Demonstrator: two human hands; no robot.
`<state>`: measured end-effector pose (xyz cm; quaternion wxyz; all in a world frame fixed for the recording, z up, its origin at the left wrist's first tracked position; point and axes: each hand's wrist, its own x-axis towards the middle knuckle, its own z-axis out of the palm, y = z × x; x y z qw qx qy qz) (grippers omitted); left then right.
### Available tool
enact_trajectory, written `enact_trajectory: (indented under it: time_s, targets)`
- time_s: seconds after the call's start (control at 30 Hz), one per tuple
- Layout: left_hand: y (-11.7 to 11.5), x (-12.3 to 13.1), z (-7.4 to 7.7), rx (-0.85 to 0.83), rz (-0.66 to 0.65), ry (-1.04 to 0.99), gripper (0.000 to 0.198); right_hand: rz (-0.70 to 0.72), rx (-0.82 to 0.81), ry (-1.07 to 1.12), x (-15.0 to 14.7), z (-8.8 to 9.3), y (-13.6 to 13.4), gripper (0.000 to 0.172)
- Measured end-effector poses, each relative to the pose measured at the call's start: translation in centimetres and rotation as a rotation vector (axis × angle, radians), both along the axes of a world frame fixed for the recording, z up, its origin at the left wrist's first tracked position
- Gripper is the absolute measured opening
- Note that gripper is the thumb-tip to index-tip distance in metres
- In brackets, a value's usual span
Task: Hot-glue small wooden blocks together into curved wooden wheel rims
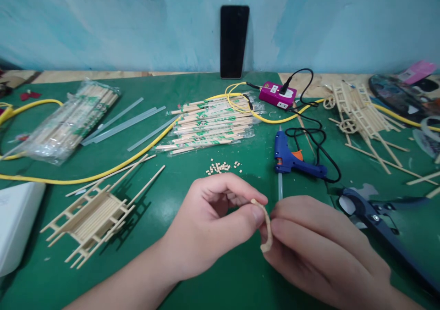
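Observation:
My left hand (209, 225) and my right hand (321, 248) pinch a thin curved bamboo strip (266, 225) between thumbs and fingertips, bending it into an arc. Its middle is partly hidden by my fingers. Just above my left fingers lies a small heap of tiny cut bamboo pieces (220, 166). A blue hot glue gun (295, 159) rests beyond my right hand, its clear glue stick (280, 186) pointing toward my fingers. Blue-handled cutters (376, 220) lie to the right of my right hand.
A bamboo-stick frame model (92, 218) stands left on the green mat (161, 195), and a wheeled model (360, 117) lies back right. Packs of wooden chopsticks (213, 124), loose glue sticks (123, 124), a magenta power socket (277, 95), yellow cable (103, 174) and an upright phone (234, 41) surround them.

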<state>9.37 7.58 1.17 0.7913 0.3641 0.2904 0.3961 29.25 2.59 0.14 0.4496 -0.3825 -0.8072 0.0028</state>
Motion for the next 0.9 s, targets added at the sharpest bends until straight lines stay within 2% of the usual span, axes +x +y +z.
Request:
enact_trajectory:
  time_s: [0.1,0.27,0.43,0.57,0.9]
  targets:
    - [0.0,-0.1,-0.1,-0.035,0.019,0.031,0.027,0.05,-0.146,0.076,-0.3,0.6,0.8,0.025]
    - [0.1,-0.3,-0.2,-0.032,0.088,0.106,0.028,0.003,-0.352,0.484,-0.9,0.5,1.5,0.027]
    - [0.2,-0.1,-0.2,-0.014,0.11,0.077,0.035,0.007,-0.584,0.744,-0.8,-0.6,1.1,0.016]
    - [0.1,0.0,-0.1,-0.04,0.117,0.077,0.028,-0.01,-0.79,0.863,-0.7,-0.6,0.5,0.008]
    - [0.1,-0.1,0.1,0.003,0.111,0.181,0.019,0.081,-0.815,0.812,-1.0,-0.5,0.4,0.013]
